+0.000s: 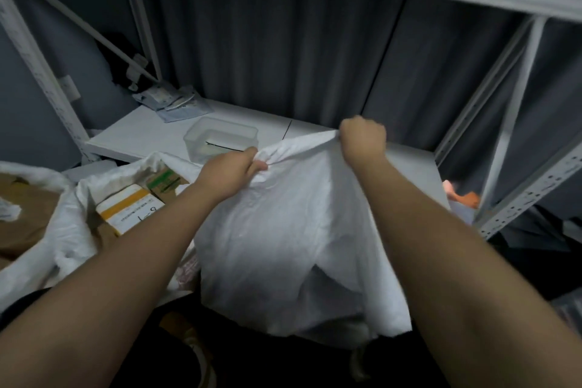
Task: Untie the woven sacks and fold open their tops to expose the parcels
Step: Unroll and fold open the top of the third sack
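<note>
Gripping the sack (293,230) top with both hands, I hold its gathered mouth up in front of the shelf (151,132). My left hand (233,172) has fingers curled tight around a bunched twist of fabric, just left of the sack's top middle. My right hand (363,140) is a closed fist on the top edge, a bit higher and farther back, near the shelf's front edge. The mouth stretches between my two fists, its long axis running left-low to right-high. I can't tell whether a tie is on it; the bunch under my left fingers hides that. The sack's body hangs straight below my hands, contents hidden. The left hand is nearer the twist, so I judge it should work it loose while the right keeps tension. Left of this sack sits an open sack (75,224) with its top folded down, parcels (132,208) showing. A clear tub (220,142) sits on the shelf behind my left hand.
</note>
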A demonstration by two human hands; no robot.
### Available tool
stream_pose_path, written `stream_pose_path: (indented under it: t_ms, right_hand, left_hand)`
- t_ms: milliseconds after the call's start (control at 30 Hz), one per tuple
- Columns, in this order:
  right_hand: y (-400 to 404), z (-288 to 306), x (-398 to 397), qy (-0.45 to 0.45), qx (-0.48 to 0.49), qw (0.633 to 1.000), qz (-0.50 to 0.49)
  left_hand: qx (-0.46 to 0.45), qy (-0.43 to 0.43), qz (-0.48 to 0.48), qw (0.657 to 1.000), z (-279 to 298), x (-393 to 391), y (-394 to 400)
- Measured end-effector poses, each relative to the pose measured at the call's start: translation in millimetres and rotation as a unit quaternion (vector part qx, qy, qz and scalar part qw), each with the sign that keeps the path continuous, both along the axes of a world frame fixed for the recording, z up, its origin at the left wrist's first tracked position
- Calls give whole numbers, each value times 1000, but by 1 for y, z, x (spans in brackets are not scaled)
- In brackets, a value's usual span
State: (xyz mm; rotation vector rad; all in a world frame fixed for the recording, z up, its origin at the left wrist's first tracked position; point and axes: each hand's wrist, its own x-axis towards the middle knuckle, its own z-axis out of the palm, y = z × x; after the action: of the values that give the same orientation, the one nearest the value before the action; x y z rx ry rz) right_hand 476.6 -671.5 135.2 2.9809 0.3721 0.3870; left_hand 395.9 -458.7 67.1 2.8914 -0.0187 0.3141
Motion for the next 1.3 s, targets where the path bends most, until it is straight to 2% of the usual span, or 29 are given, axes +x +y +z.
stream_pose_path:
  t_ms: [33,67,133,167,200,233,267,333,367,433,500,567,633,667,700,767,800,833,867,900,967,1000,1067,1100,1200,1233,1300]
  right_hand:
    - [7,-10,-4,9,104,994,-32]
    - [13,-20,-5,31,234,969,-68]
    - [25,-37,-12,89,481,866,-101]
    - [32,-41,-18,101,567,813,-87]
    - [37,-44,-27,96,614,781,-57]
    - [39,-44,-36,79,618,782,-9]
    - [38,-44,-42,45,576,814,61]
    - [27,-41,-44,-8,386,894,228]
    - [20,-37,-40,-12,287,908,305]
    - [10,-25,-26,-32,139,898,417]
    - [4,-17,-14,-102,39,876,470]
    - [3,-14,-5,-161,-15,855,493]
    - [4,-10,-1,-200,-55,826,524]
    - [6,-9,0,-213,-61,817,532]
    - [6,-10,1,-212,-51,820,529]
    - [7,-18,-3,-154,19,862,483]
    - [5,-25,-6,-120,71,887,440]
    - [3,-34,-11,-95,119,907,393]
    - [1,-43,-15,-81,158,917,357]
    - [0,-50,-19,-74,191,918,339]
    - [3,-53,-19,-36,264,897,351]
    - [6,-50,-18,-1,302,883,358]
    - [12,-42,-19,42,351,867,350]
    - [14,-39,-23,25,351,874,336]
    - [16,-49,-55,-143,250,922,260]
    - [16,-59,-71,-156,208,936,237]
    - [12,-87,-92,-116,124,969,177]
  left_hand:
    - [16,6,9,1000,2,-1,5]
    - [18,15,6,1000,3,-3,10]
    - [-12,7,-18,1000,3,-6,19]
    - [-30,-10,-28,999,3,-8,23]
    - [-45,-29,-30,998,4,-10,26]
    - [-52,-49,-23,997,6,-11,29]
    - [-51,-64,-13,997,8,-12,34]
    - [-6,-54,2,999,13,-14,47]
    - [38,-47,5,998,13,-15,57]
    - [99,-64,5,993,15,-16,77]
    - [45,-71,-11,996,18,-17,89]
    - [-60,48,-65,995,30,-17,81]
    - [-159,161,-123,966,43,-14,55]
    - [-162,183,-132,961,47,-10,42]
    - [-118,172,-133,969,47,-5,33]
    - [85,53,-79,992,48,3,28]
    - [191,-41,-38,980,45,7,30]
    - [255,-83,-5,963,44,5,33]
    - [274,-110,17,955,42,3,36]
    - [254,-101,14,962,39,1,37]
    - [113,-33,-27,993,36,-1,30]
    - [60,4,-69,996,34,-1,22]
    - [58,-12,-104,993,35,0,4]
    - [86,-32,-90,992,36,4,-3]
    - [89,-31,-32,995,41,20,-9]
    - [77,-18,-28,996,42,24,-9]
    - [64,3,-26,998,45,26,-10]
